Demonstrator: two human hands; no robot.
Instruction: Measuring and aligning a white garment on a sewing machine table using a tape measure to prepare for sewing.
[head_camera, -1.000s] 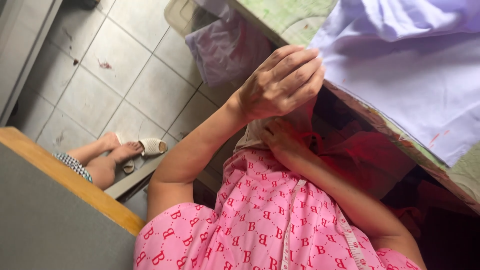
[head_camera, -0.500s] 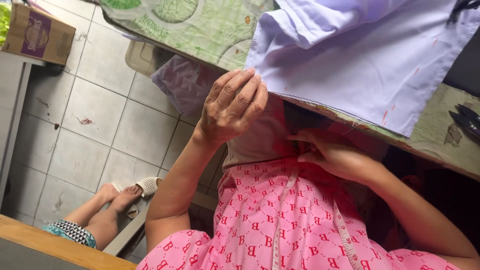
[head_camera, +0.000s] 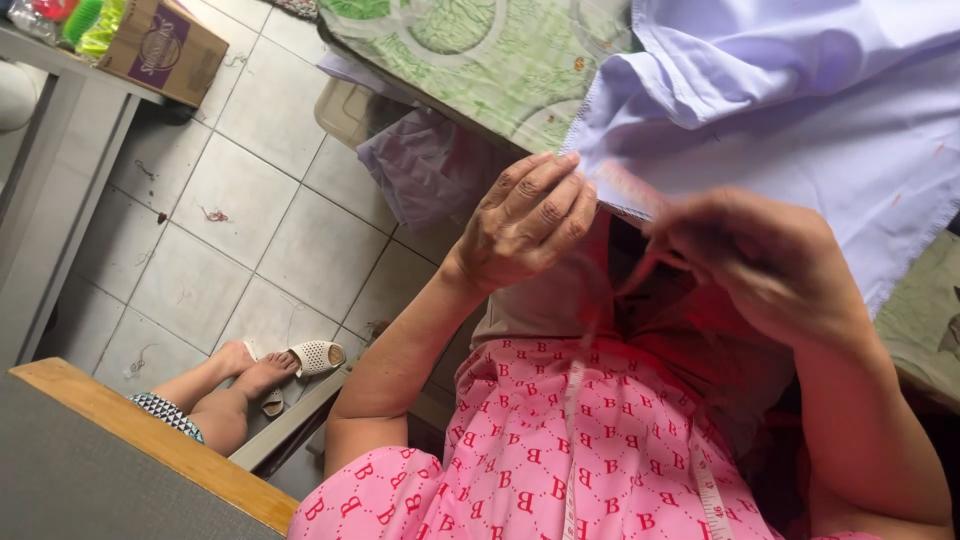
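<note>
lilac cloth (head_camera: 800, 130): pale, frayed stitched edge, on table | left hand (head_camera: 530, 225): pinches its edge | right hand (head_camera: 760, 265): blurred, grip cannot tell, just below cloth

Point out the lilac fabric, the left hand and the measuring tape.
lilac fabric (head_camera: 800, 110): head view, flat middle.
left hand (head_camera: 530, 225): head view, back of hand.
measuring tape (head_camera: 572, 440): head view, strip over lap.

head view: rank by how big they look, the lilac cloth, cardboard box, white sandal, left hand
1. lilac cloth, by far the largest.
2. left hand, though it is nearer the camera, so its rank over the box is unsure.
3. cardboard box.
4. white sandal, smallest.
</note>
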